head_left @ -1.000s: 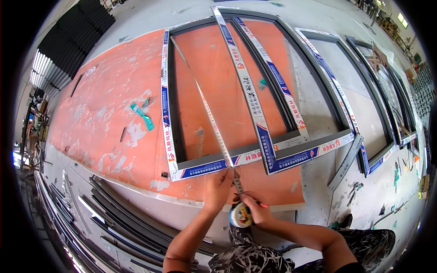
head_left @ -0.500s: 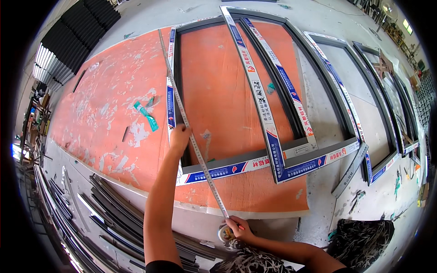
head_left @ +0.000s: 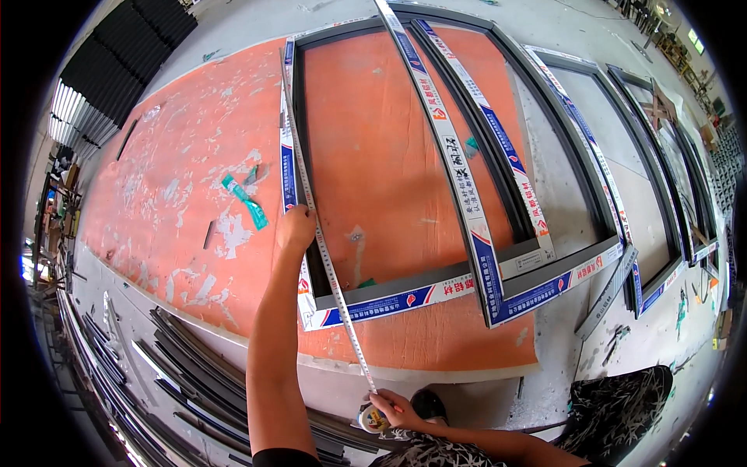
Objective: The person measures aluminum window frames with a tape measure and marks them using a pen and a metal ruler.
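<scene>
My left hand (head_left: 296, 229) reaches out and presses a measuring tape blade (head_left: 311, 202) against the left rail of a dark metal window frame (head_left: 405, 292) wrapped in blue and white protective film. My right hand (head_left: 393, 406) is closed on the round tape measure case (head_left: 373, 420) near my knees, below the board's front edge. The tape runs straight from the case up along the left rail toward the frame's far corner. The frame lies flat on an orange board (head_left: 179, 194).
A second dark frame (head_left: 661, 233) lies on the concrete floor to the right. Several dark metal profiles (head_left: 194, 381) are stacked at the lower left. A green scrap (head_left: 247, 201) lies on the board. Black corrugated sheets (head_left: 117, 70) sit at the upper left.
My left hand has moved away from the case and up along the tape to the frame's left rail. The tape is pulled out much longer. My right hand has stayed on the case.
</scene>
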`<state>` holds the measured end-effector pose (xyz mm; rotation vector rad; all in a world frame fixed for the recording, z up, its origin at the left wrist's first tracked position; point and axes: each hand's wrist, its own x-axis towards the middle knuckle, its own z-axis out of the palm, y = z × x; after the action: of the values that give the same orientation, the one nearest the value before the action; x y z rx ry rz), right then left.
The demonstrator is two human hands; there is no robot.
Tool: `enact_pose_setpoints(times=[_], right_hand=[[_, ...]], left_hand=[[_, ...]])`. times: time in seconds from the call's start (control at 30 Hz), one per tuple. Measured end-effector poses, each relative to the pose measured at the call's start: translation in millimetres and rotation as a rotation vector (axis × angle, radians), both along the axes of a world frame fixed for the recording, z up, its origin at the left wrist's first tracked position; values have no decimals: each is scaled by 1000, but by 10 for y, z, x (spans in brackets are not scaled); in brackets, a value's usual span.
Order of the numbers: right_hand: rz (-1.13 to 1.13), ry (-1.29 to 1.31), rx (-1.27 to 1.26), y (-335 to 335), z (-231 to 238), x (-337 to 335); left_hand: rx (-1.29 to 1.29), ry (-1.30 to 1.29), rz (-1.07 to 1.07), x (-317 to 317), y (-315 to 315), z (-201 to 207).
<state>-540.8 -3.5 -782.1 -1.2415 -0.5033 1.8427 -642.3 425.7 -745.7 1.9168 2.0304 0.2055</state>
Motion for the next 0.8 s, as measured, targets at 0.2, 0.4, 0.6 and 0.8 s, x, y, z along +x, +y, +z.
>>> enact_pose_setpoints(times=[0.2,0.4,0.6,0.8], right_hand=[[63,10,17,262,-125,-100],[54,95,0,439,-134,-274],[73,145,19,540,-166,-340],[77,177,22,591,-147,-376]], left_hand=[[74,-23,-10,-20,221,-38],[17,23,-4,-53,438,-40],[25,63,-19,-50,495,-82],[26,61,-49,-75,561,-130]])
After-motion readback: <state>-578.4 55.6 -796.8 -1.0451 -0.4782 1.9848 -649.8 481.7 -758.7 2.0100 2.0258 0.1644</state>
